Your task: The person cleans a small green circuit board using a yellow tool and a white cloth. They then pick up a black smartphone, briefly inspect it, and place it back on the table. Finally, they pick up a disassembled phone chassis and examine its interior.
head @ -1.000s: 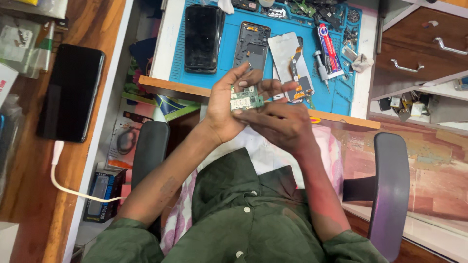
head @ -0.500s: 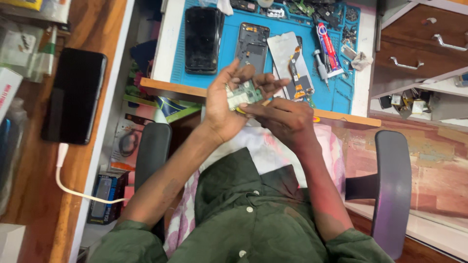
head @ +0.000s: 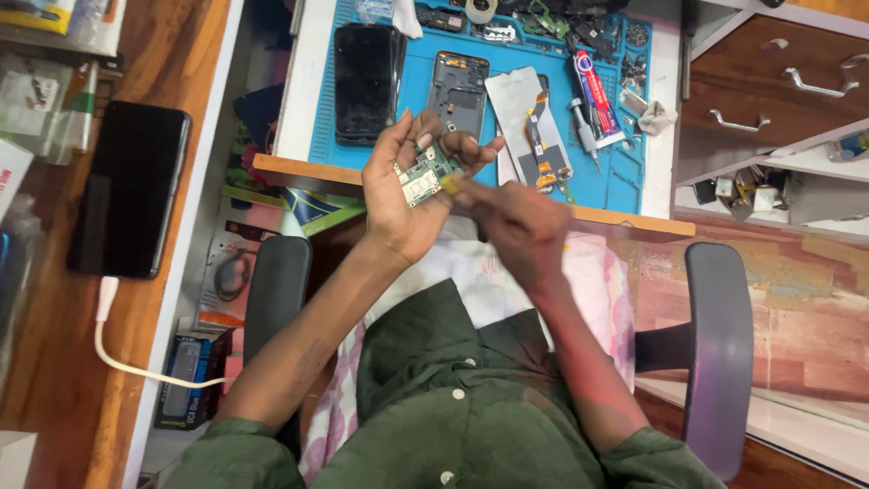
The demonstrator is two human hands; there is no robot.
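Green board: a small phone circuit board [head: 424,177] with silvery shields lies in your left palm, raised in front of your chest and just short of the bench edge.
Left hand: your left hand [head: 407,186] is cupped palm up, thumb and curled fingers clasping the board at its sides.
Right hand: your right hand [head: 511,220] is blurred; its fingers are pinched on a thin yellowish tool [head: 450,184] whose tip touches the board's near edge. You cannot tell what kind of tool it is.
Just beyond the grip: a blue work mat [head: 412,77] covers the bench, and an opened phone frame [head: 457,89] lies on it straight past your left fingertips.
Beyond and to the left: a dark phone [head: 365,81] lies screen up on the mat.
Beyond and to the right: a grey display panel with flex cable [head: 527,122], a screwdriver [head: 582,132] and a red and white tube [head: 596,98] lie side by side.
Far left of the grip: a black phone [head: 129,188] rests on the wooden side table, well apart from your hands, with a white cable [head: 127,358] trailing below it.
Right of the grip: wooden drawers [head: 778,81] with metal handles.
Below the grip: your green shirt [head: 444,398], with the grey armrests [head: 720,349] either side.
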